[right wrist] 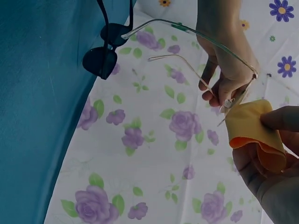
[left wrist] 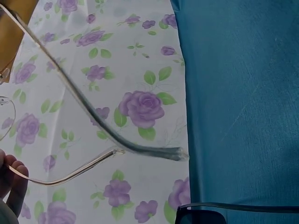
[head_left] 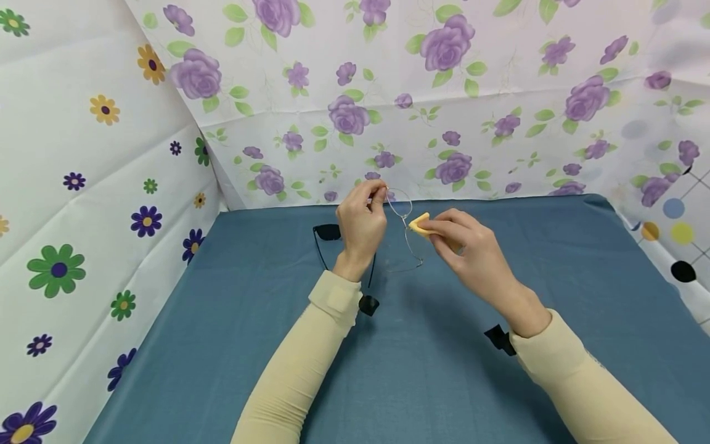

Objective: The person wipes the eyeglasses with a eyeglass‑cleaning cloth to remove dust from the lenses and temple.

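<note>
Thin wire-framed eyeglasses (head_left: 404, 218) are held up above the far part of the table. My left hand (head_left: 362, 217) pinches them at one side, near a rim and temple. In the left wrist view both temples (left wrist: 88, 108) stretch out, with clear-looking tips. A folded yellow cloth (head_left: 421, 224) is pinched between the thumb and fingers of my right hand (head_left: 468, 250). The right wrist view has this cloth (right wrist: 250, 122) up against the glasses, covering part of the frame. Whether a lens lies inside its fold is hidden.
Black sunglasses (head_left: 327, 232) lie on the blue tablecloth (head_left: 432, 364) behind my left wrist, partly hidden by it, temples toward me. A white flowered curtain (head_left: 355, 154) rises at the table's far edge. Another flowered sheet (head_left: 111, 203) hangs along the left.
</note>
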Demonstrator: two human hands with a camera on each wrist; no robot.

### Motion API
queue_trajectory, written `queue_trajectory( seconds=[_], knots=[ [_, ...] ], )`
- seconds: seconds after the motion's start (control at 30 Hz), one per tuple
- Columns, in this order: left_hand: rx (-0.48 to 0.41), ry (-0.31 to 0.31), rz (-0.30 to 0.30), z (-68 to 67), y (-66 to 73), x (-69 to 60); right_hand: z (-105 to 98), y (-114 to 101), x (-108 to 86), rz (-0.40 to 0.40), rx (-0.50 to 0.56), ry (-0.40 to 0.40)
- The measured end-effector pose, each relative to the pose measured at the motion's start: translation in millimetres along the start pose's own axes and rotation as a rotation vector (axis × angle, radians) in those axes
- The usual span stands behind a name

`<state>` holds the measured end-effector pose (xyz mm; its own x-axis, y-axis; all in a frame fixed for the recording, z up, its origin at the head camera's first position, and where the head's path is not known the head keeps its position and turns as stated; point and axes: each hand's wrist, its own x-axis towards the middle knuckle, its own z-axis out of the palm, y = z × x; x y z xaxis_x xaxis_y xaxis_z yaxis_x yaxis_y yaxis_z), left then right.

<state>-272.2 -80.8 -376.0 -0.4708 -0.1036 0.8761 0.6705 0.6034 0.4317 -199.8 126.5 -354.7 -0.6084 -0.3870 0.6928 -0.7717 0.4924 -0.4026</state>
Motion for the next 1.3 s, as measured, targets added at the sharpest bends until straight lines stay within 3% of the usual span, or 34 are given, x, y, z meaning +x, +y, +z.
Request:
queue_trajectory(
  seconds=[0.13, 0.37, 0.5, 0.63, 0.8, 0.93, 1.3],
  knots=[
    [0.010, 0.005, -0.001, -0.6, -0.9, -0.8, 2.6, 5.0, -2.5, 0.093, 0.016, -0.002],
    [0.006, -0.007, -0.007, -0.3, -0.8, -3.0, 4.1, 23.6, -4.9, 0.450, 0.179, -0.021],
    [0.004, -0.006, -0.011, 0.6, -1.4, -3.3, 2.0, 31.1, -5.4, 0.630, 0.415, -0.122],
    [0.010, -0.001, -0.009, 0.4, -1.0, -3.1, 1.7, 36.3, -6.5, 0.792, 0.784, -0.230],
    [0.016, 0.008, 0.000, 0.4, -0.3, -2.8, 8.0, 42.9, -8.9, 0.840, 1.147, -0.298],
    [0.016, 0.009, 0.011, 0.6, 0.5, -2.8, 11.7, 43.2, -10.1, 0.883, 1.345, -0.290],
    [0.030, 0.003, 0.010, 0.4, 3.4, -1.3, 19.6, 38.1, -13.0, 0.807, 1.545, -0.304]
  ],
)
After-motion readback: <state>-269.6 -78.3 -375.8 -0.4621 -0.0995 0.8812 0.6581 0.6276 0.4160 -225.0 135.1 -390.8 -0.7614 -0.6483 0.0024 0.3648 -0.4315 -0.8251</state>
